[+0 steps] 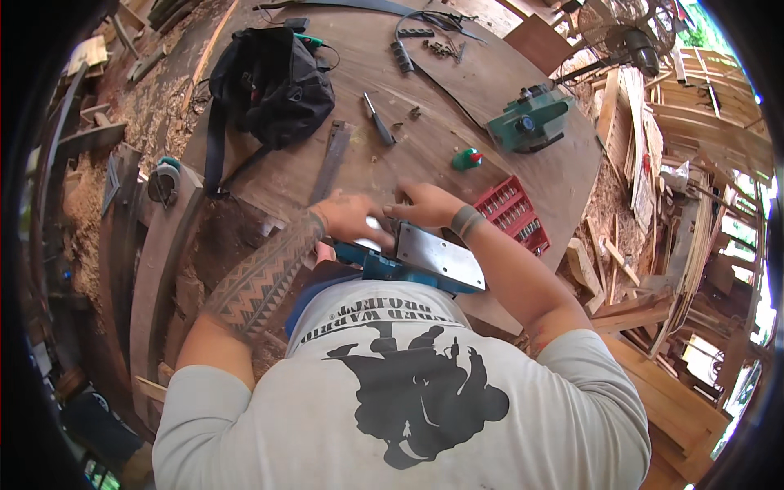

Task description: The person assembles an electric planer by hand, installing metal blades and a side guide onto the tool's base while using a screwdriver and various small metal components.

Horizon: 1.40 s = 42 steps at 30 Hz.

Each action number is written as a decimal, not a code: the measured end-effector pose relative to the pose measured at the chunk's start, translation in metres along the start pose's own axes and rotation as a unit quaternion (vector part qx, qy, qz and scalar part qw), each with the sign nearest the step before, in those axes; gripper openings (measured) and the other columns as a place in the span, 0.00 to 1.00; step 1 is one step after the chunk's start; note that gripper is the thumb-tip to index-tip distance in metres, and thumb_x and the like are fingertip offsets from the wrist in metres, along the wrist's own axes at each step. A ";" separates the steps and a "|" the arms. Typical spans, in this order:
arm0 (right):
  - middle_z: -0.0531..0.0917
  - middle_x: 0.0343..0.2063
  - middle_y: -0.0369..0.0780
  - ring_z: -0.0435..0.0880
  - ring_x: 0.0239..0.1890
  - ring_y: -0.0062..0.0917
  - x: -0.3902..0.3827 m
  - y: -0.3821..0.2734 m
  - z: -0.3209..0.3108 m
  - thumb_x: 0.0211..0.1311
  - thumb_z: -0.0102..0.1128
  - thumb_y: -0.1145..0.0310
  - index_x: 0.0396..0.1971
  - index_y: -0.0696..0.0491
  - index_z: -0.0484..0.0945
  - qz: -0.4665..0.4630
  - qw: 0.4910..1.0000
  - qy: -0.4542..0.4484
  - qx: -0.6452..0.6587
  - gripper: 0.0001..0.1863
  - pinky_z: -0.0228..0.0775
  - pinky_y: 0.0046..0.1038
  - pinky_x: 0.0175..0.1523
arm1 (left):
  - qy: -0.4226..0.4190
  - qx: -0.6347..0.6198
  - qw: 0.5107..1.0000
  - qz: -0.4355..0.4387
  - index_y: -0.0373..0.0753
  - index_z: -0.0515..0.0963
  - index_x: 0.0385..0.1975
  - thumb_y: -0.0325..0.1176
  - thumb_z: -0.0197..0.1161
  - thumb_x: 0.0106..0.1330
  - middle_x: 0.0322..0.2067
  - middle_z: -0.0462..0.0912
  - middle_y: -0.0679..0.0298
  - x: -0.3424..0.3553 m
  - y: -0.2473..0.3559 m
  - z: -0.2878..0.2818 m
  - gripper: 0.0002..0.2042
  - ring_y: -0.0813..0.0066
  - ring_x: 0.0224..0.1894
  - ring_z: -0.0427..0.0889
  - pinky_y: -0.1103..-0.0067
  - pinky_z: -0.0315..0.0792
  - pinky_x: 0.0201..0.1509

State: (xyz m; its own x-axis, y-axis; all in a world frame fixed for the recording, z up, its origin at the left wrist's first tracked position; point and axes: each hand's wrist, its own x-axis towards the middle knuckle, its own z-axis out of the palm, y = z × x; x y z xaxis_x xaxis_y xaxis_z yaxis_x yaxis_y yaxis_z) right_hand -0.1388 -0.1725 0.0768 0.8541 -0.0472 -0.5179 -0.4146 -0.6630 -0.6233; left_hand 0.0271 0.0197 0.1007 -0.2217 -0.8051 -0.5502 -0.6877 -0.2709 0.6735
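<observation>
A blue electric planer (441, 256) lies across my lap, its flat metal sole turned up. My left hand (353, 219) rests on its left part, fingers bent over the body and partly smeared by motion. At the sole's far edge is my right hand (426, 204), its fingers curled together close to the left hand's fingertips. Whatever the right fingers pinch is hidden or too small to name. Just beyond my left hand a flat metal rule (329, 163) lies on the wooden table. A red case of driver bits (514, 214) lies beyond my right forearm.
On the wooden table (359, 41) are a black bag (273, 90), a dark-handled tool with a metal shaft (378, 119), a green bottle with a red tip (467, 159) and a green power tool (531, 118). A fan (633, 41) stands at far right. Timber and shavings surround it.
</observation>
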 end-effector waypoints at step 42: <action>0.85 0.36 0.52 0.86 0.45 0.54 -0.026 0.059 0.066 0.82 0.56 0.52 0.40 0.55 0.78 -0.138 0.943 0.302 0.002 0.19 0.77 0.52 0.52 | 0.093 -0.111 0.989 0.022 0.39 0.88 0.55 0.45 0.66 0.81 0.43 0.92 0.49 0.070 -0.013 0.022 0.16 0.52 0.46 0.90 0.66 0.80 0.53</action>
State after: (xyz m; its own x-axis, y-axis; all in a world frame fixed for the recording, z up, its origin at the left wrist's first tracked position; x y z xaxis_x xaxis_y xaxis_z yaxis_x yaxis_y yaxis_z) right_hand -0.2067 -0.1610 0.0147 0.9522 -0.2912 0.0925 -0.1502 -0.7099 -0.6881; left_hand 0.0053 -0.0217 0.0422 -0.1022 -0.8961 -0.4319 -0.5068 -0.3267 0.7977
